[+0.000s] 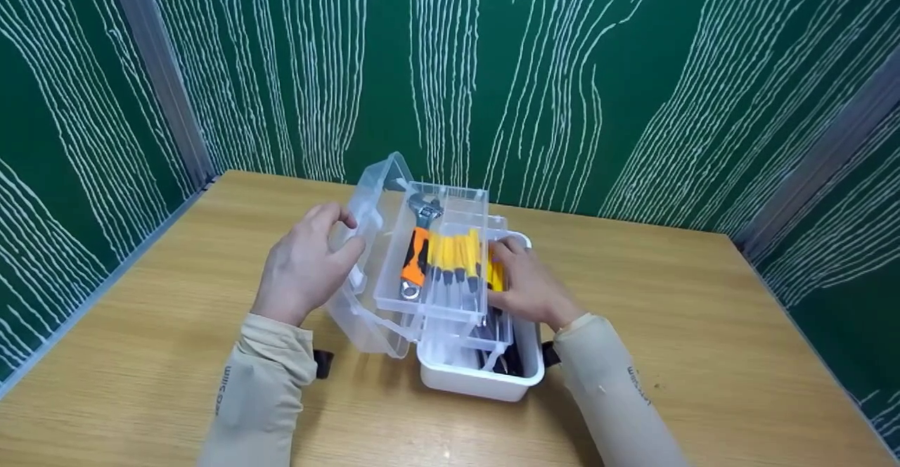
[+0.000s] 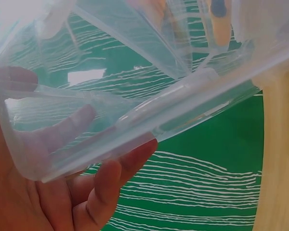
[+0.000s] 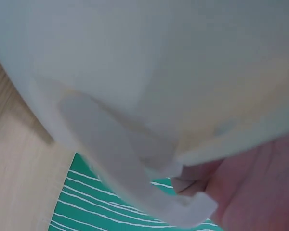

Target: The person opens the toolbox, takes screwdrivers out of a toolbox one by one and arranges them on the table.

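A white toolbox (image 1: pixel 474 381) stands open on the table, its clear lid (image 1: pixel 369 333) tipped to the left. My left hand (image 1: pixel 304 266) holds the edge of the lid; in the left wrist view its bent fingers (image 2: pixel 106 187) lie along the clear plastic. Within the raised clear tray (image 1: pixel 394 303) lie an adjustable wrench (image 1: pixel 416 249) with an orange and black handle and several yellow-handled screwdrivers (image 1: pixel 450 256). My right hand (image 1: pixel 531 280) reaches over the right rim, fingers bent beside yellow handles (image 1: pixel 496 277) in a lower tray. Its fingertips are partly hidden, so their contact is unclear.
Dark tools (image 1: pixel 510 363) lie in the bottom of the box, partly covered by the trays. A white latch (image 3: pixel 130 163) hangs on the box's side in the right wrist view. Green walls with white lines (image 1: pixel 443 66) enclose the wooden table (image 1: pixel 668 298).
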Demonstrator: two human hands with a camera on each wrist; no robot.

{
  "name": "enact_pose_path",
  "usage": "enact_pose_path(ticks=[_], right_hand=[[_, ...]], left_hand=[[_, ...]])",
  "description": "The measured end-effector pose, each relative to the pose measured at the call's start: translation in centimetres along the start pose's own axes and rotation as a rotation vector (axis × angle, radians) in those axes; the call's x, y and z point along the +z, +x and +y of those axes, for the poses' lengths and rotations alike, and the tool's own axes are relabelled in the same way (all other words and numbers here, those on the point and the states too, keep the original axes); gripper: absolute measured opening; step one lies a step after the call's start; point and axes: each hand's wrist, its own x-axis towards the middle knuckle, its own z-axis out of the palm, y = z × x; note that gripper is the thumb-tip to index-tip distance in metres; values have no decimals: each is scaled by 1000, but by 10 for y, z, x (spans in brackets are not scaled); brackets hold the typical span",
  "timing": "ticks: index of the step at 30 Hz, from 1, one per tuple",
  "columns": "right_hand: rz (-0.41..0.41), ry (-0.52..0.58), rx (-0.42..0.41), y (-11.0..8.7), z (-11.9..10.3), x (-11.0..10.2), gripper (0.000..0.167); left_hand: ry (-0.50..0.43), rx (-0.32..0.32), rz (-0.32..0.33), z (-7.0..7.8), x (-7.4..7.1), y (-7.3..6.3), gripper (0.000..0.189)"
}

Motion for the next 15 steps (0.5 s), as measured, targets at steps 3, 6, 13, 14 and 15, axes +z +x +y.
enact_pose_path(ticks=[3, 6, 13, 14, 15], right_hand=[[-13, 10, 4, 0, 1, 1, 85], [-15, 33, 10, 0, 3, 1, 87], [-23, 83, -1, -1, 5, 2, 84], [-25, 86, -3, -1, 5, 2, 85], [-26, 93, -4, -1, 5, 2, 85]], left_hand=[[0, -2, -5, 0, 0, 0, 30], [-1, -1, -7, 1, 0, 1, 30], [-6, 0, -7, 2, 1, 1, 31], [-5, 1, -5, 1, 1, 0, 30], [-6, 1, -3, 1, 0, 0, 30]])
